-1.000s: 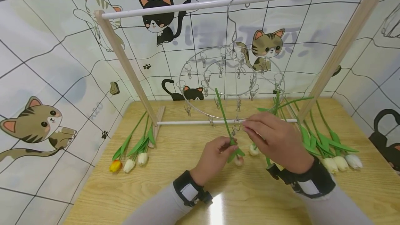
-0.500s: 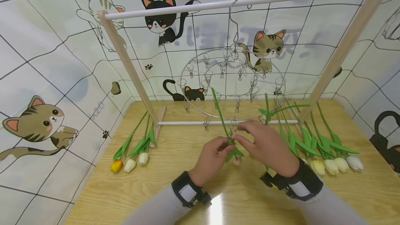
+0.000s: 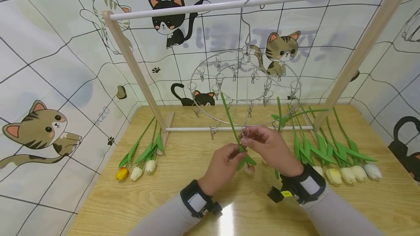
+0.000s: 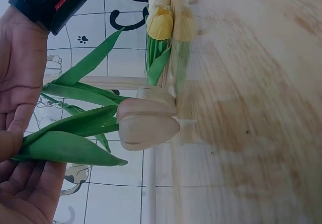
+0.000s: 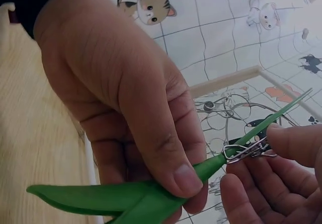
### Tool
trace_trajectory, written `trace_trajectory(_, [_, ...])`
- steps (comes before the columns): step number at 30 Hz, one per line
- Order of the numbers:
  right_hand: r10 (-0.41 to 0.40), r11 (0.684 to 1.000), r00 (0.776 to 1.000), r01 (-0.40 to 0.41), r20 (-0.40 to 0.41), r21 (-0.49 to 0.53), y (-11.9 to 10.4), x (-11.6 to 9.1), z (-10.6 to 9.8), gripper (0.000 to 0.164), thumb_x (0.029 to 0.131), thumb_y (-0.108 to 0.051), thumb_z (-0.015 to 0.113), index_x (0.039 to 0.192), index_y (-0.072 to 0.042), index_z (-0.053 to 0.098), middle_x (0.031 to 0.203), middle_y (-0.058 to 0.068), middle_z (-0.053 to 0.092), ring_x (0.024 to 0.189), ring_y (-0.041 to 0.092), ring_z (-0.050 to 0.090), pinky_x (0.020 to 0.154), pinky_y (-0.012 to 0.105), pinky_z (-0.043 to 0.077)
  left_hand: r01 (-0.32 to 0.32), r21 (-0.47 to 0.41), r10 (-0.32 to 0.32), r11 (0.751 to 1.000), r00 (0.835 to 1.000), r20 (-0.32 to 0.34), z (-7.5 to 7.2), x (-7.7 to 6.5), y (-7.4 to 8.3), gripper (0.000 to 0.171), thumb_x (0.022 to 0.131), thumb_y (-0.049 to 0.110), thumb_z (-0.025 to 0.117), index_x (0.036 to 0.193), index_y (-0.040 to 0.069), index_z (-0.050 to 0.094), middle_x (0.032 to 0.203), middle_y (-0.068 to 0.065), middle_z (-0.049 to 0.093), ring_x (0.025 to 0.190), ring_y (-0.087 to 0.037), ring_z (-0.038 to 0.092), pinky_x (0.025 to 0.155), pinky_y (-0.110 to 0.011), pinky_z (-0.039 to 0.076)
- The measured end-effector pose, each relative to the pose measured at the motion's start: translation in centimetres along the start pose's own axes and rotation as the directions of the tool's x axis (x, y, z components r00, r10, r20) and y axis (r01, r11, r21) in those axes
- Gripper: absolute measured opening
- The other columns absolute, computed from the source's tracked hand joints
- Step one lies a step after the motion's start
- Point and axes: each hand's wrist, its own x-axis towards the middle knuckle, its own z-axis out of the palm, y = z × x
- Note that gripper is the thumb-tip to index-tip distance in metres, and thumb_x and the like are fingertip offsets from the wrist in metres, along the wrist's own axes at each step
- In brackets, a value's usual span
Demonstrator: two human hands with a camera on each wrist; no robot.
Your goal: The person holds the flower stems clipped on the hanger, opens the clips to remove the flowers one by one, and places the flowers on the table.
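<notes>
A pale tulip with green leaves (image 4: 148, 128) hangs head down, its stem (image 3: 230, 117) slanting up in front of the wire hanger (image 3: 246, 86). My left hand (image 3: 221, 165) pinches that stem beside the leaves. At the same spot my right hand (image 3: 270, 148) holds a small wire clip (image 5: 246, 152) between thumb and fingers. In the right wrist view the clip's jaws lie across the stem just above the leaves; whether they bite fully is unclear. Behind the right hand, another green stem (image 3: 279, 114) stands upright by the ring, partly hidden.
A white crossbar (image 3: 210, 6) on wooden posts carries the hanger, with several dangling clips. Three tulips (image 3: 136, 173) lie at the left of the wooden table (image 3: 131, 207). Several more tulips (image 3: 346, 174) lie at the right. A printed cat sheet (image 3: 42, 83) surrounds it all.
My right hand has come left and closed its fingers on the clip beside the stem. The hanger's ring and clips have shifted slightly. My left hand keeps its pinch, almost unmoved.
</notes>
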Motion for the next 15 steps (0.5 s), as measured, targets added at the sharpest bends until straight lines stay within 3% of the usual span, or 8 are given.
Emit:
trace_trajectory(5, [0.022, 0.996, 1.000, -0.024, 0.022, 0.082, 0.33, 0.01, 0.03, 0.024, 0.103, -0.017, 0.067, 0.120, -0.001, 0.065, 0.117, 0.010, 0.071, 0.107, 0.013, 0.070, 0.094, 0.025, 0.058, -0.010, -0.016, 0.010, 1.000, 1.000, -0.001, 0.13, 0.01, -0.16, 0.015, 0.101, 0.015, 0.068, 0.113, 0.007, 0.072, 0.110, -0.006, 0.076, 0.101, -0.014, 0.072, 0.088, -0.023, 0.059])
trace_trajectory(15, [0.013, 0.997, 1.000, -0.014, 0.011, 0.077, 0.47, 0.09, 0.08, 0.028, 0.103, -0.012, 0.066, 0.123, 0.008, 0.062, 0.117, 0.015, 0.069, 0.104, 0.009, 0.070, 0.092, 0.021, 0.057, 0.005, -0.001, -0.005, 1.000, 1.000, -0.011, 0.24, 0.03, -0.17, 0.012, 0.101, 0.015, 0.068, 0.110, 0.009, 0.073, 0.105, -0.004, 0.076, 0.091, -0.008, 0.068, 0.079, -0.021, 0.057])
